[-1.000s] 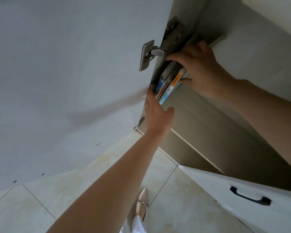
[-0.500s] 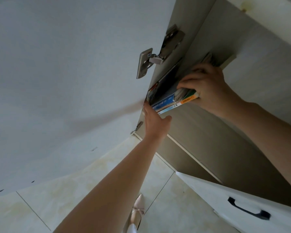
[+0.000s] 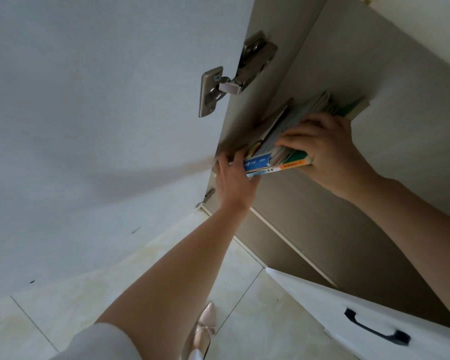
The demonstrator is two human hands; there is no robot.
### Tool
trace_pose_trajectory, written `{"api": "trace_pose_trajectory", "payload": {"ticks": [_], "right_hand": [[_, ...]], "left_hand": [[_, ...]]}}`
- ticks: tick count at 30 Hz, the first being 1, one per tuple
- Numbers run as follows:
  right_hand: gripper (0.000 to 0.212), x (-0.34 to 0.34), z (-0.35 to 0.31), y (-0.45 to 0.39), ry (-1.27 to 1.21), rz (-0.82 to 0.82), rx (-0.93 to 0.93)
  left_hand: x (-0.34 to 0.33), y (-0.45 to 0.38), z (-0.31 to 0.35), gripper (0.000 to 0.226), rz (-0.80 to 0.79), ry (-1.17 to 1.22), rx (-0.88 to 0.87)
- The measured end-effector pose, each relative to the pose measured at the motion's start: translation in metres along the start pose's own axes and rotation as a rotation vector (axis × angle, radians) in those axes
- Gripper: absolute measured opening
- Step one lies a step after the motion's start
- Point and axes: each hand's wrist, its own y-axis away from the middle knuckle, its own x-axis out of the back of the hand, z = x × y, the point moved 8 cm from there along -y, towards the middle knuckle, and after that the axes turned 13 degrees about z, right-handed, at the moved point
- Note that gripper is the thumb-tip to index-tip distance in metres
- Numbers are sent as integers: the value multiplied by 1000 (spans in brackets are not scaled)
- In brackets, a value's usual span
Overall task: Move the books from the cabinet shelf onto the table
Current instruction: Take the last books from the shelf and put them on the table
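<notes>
A stack of several thin books (image 3: 266, 154) with blue, orange and green spines sticks partly out over the front edge of a beige cabinet shelf (image 3: 309, 201), seen from below. My left hand (image 3: 234, 180) is under the stack's near left corner, fingers curled up round its edge. My right hand (image 3: 325, 149) grips the stack's right side, fingers on top across the covers and thumb beneath. The far ends of the books lie deeper on the shelf, partly hidden by my hands.
The open white cabinet door (image 3: 102, 126) hangs close on the left on a metal hinge (image 3: 226, 81). A lower white door with a black handle (image 3: 377, 331) stands open at the bottom right. Tiled floor (image 3: 63, 307) and a shoe (image 3: 203, 331) lie below.
The stack has slid out toward me over the shelf edge. My right hand moved down and right with it, and my left hand shifted under its near corner.
</notes>
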Motion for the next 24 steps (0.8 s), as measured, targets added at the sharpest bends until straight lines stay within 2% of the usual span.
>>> {"api": "trace_pose_trajectory", "payload": {"ticks": [2,5,11,14,17,21,24], "right_hand": [[56,0,-1,0,13,0,-1],[55,-1,-3,-1,20,-19,-21],[51,12,-41,-1,15,-57,38],[52,18,-73,7,-9,-83,74],[60,16,-94,13,27,-105,82],[56,17,-102,19,-7,-109,42],[80,26,-85,26,32,-118,-83]], "left_hand": [[3,-4,9,55,49,47,-118],[6,-5,14,53,77,119,-172],[33,31,-2,39,79,222,-120],[52,55,-13,39,83,255,-159],[60,63,-24,48,80,335,-74],[61,63,-34,47,31,476,0],[63,65,-39,42,7,551,15]]}}
